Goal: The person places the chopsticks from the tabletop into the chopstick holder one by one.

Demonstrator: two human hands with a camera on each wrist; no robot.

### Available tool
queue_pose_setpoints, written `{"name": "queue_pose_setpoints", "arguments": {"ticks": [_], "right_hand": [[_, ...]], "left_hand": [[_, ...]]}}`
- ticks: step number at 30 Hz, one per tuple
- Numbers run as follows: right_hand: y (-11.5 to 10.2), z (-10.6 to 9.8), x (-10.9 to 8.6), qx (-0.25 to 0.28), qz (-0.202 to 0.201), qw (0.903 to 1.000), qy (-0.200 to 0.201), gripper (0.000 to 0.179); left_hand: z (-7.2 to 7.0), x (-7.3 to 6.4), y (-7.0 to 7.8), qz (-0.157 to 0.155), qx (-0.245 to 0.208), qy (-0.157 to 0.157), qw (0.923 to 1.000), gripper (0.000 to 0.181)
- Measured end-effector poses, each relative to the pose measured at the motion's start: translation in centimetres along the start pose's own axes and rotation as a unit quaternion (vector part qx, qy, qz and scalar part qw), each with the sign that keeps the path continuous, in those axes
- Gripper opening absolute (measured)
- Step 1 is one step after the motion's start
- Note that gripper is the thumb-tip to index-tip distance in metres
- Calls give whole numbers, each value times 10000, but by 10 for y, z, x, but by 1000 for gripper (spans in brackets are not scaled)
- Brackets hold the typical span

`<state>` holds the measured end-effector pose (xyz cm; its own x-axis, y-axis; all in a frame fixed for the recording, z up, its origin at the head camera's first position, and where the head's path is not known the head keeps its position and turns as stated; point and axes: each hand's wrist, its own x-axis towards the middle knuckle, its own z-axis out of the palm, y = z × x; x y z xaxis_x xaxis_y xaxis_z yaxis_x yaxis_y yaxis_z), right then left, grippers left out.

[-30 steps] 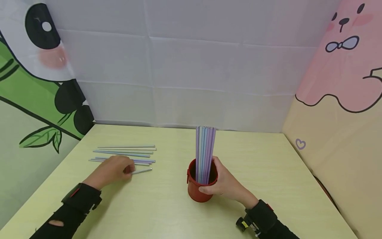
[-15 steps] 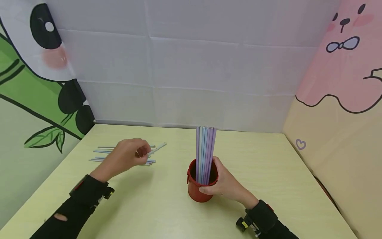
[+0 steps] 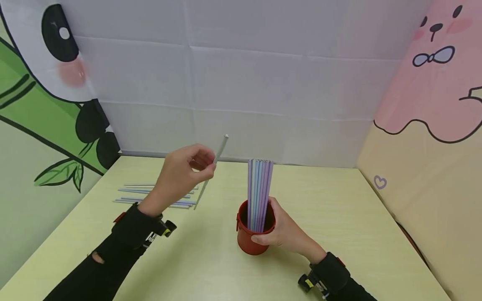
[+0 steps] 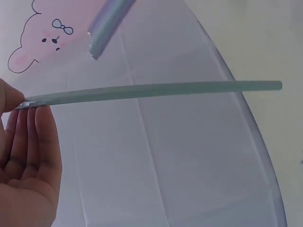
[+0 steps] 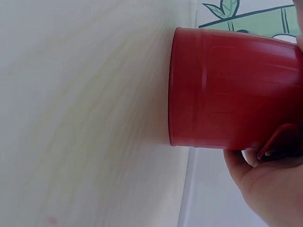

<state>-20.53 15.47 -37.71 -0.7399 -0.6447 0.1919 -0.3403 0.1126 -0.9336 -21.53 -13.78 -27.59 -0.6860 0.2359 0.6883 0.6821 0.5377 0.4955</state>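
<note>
My left hand (image 3: 184,173) pinches a pale green drinking straw (image 3: 221,148) between thumb and fingers, raised above the table left of centre. In the left wrist view the straw (image 4: 165,90) extends long and slightly bowed past the fingertips. My right hand (image 3: 284,232) grips the right side of a small red bucket (image 3: 246,244), thumb on its front and fingers around the back. The bucket stands upright on the table in front of me. Inside it, a bunch of purple, blue and pale straws (image 3: 258,192) stands upright, tops well above the rim.
Several loose straws (image 3: 132,190) lie roughly parallel on the table's left side, partly hidden behind my left hand and wrist. A pale cloth (image 3: 241,83) hangs along the table's back edge. Printed cartoon panels flank both sides, with a pink bear (image 3: 429,92) at right.
My left hand has lifted the green straw off the table, moving up and to the right and tilting it towards upright. The right hand and the bucket have stayed still.
</note>
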Motion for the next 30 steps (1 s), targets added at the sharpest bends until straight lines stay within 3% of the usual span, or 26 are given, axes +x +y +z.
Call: {"name": "queue_pose_setpoints", "arguments": {"ticks": [8,13,16,19,23,30], "right_hand": [[30,-2,5,-43,-27,10000,46,87],[35,-3,6,-117,-123,9998,42,86],[36,-4,5,-141,-154,9998,61,86],[36,-4,5,-124,-166,9998,78,87],[31,-3,5,-144,-144,9998,65,89],[4,-2,2,-221,-48,9997,16,88]], "left_hand": [[13,23,39,-337,-787,497,9951,16],[16,31,73,-404,-1065,562,9919,15],[23,34,81,-357,-1219,523,9905,15],[35,34,78,-334,-1384,471,9887,15],[54,30,58,-435,-1433,400,9879,15],[77,19,32,-752,-1357,283,9875,18]]}}
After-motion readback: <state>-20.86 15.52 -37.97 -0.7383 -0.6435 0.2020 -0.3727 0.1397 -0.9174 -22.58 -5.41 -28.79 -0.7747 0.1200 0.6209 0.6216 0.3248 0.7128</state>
